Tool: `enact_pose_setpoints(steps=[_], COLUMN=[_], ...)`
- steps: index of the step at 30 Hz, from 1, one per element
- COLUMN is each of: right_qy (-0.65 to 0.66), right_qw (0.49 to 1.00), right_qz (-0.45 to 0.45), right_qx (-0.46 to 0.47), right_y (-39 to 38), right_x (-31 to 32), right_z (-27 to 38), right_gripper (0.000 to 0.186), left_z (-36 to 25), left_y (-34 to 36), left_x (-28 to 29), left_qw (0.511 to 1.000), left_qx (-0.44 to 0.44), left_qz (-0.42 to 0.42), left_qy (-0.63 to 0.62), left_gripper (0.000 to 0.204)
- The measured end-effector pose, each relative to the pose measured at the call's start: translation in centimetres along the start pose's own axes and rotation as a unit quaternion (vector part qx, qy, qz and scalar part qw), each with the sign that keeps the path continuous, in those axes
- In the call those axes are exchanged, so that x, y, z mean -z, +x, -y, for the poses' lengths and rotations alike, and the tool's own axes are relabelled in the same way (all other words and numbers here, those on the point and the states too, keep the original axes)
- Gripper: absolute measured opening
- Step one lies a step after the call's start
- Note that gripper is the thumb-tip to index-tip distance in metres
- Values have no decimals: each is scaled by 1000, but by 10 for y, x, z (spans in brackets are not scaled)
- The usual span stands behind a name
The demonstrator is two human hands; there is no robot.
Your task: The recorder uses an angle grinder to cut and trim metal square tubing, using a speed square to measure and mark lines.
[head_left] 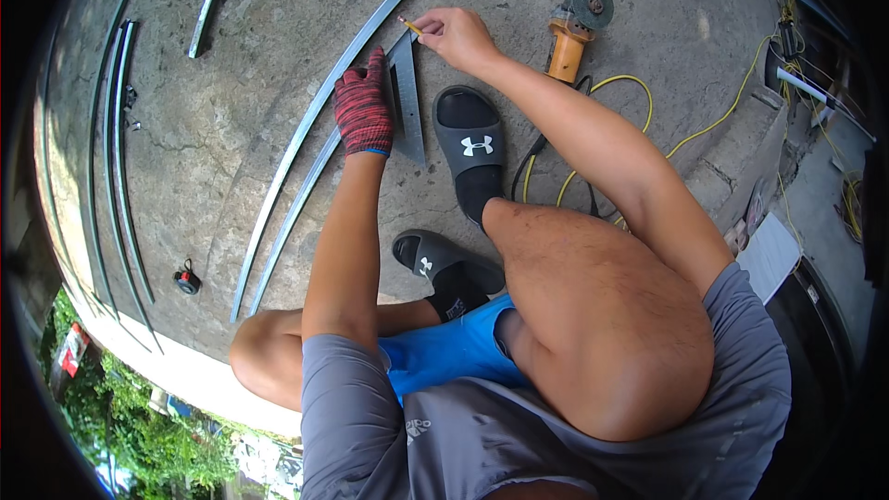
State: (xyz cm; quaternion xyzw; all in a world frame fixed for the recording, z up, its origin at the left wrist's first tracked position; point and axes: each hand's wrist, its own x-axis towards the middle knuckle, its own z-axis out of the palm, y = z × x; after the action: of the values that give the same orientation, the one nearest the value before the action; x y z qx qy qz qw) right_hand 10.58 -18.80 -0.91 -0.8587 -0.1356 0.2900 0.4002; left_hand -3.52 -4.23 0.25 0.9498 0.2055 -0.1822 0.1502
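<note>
My left hand (363,104), in a red and black knit glove, grips a metal strip (303,200) and the edge of a triangular metal square (408,118) on the concrete, index finger stretched along them. Above it, my right hand (456,37), bare, pinches a yellow pencil (410,25) near the upper end of that strip and square. A second metal strip (286,165) lies just left of them. My sandalled feet are beside and below the square.
An orange angle grinder (565,51) lies upper right with yellow cord (641,83). Several metal strips (118,148) and a tape measure (186,280) lie left on the concrete (222,102). A white board (773,250) and tangled cables are at right, greenery beyond the lower-left edge.
</note>
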Motion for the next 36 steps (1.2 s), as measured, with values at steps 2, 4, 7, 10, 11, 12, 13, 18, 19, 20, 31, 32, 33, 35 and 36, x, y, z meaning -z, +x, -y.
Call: enact_pose_setpoints(steps=[2,4,7,10,11,12,13,18,19,20,31,32,33,35,36], right_qy=[4,-18,-16,-14,-14,-13,-12,49,85,83,42,43,32,20,7], right_qw=[1000,999,999,999,999,999,999,998,994,994,991,991,989,987,985], right_qz=[7,-6,-4,-12,-13,-11,-9,-26,-66,-64,-111,-111,-107,-104,-106], right_qx=[9,30,35,31,31,32,35,-14,-35,-36,67,67,93,118,135], right_y=[0,2,2,1,1,0,1,-6,-9,-11,-34,-35,-35,-35,-35], right_x=[-2,-2,-3,-3,-3,-3,-2,1,1,4,12,10,8,6,5], right_z=[-2,-5,-8,-6,-5,-5,-3,3,1,-1,27,26,25,20,17], right_gripper=[19,19,19,19,19,19,19,21,21,21,16,16,15,16,18], left_z=[-1,-3,-3,-2,-2,-3,-2,-1,-2,-4,-2,-2,0,-4,-6], left_y=[1,2,4,5,5,4,4,3,3,4,4,5,4,3,3], left_x=[-2,-2,1,4,5,6,5,7,8,9,14,13,12,16,17], left_qw=[1000,1000,1000,1000,1000,1000,1000,1000,1000,1000,997,998,998,998,998], left_qx=[-5,-12,-8,-21,-22,-24,-23,-20,-19,-23,-33,-35,-37,-35,-32], left_qz=[-7,-15,7,3,5,7,6,20,22,17,24,19,15,13,11], left_qy=[0,1,0,-2,-4,-7,-7,-10,-12,-10,63,58,53,52,50], left_gripper=[58,58,57,56,56,56,56,57,57,57,52,52,52,51,51])
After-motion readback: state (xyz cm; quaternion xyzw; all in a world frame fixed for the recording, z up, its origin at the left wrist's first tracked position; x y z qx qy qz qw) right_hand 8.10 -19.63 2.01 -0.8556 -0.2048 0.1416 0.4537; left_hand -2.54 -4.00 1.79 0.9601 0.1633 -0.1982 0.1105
